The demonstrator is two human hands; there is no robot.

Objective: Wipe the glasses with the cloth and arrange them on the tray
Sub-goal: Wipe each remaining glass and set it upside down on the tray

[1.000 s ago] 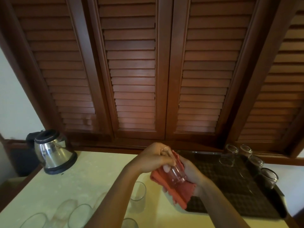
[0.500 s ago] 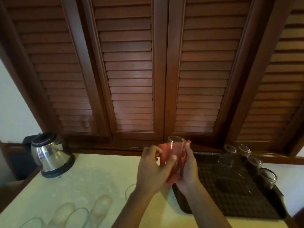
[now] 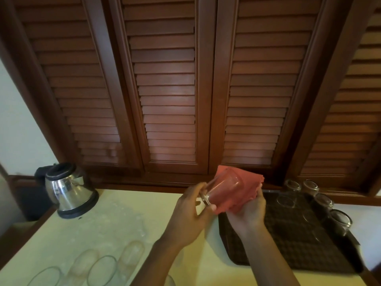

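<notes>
Hovering above the tray's [image 3: 292, 250] left edge at frame centre, the left hand [image 3: 189, 219] pinches a tilted glass [image 3: 221, 189]; the right hand [image 3: 248, 211] grips the cloth [image 3: 241, 188] behind it.

Two bare forearms, left hand [image 3: 190, 218] and right hand [image 3: 250, 213] ungloved, short plain fingernails

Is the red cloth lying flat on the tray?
No, the right hand holds the red cloth around a glass above the tray.

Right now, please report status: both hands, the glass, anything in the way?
Left hand grips glass at its rim. Right hand holds red cloth against it. Glass tilted, above tray edge. Tray's near part free; glasses along far right side.
</notes>
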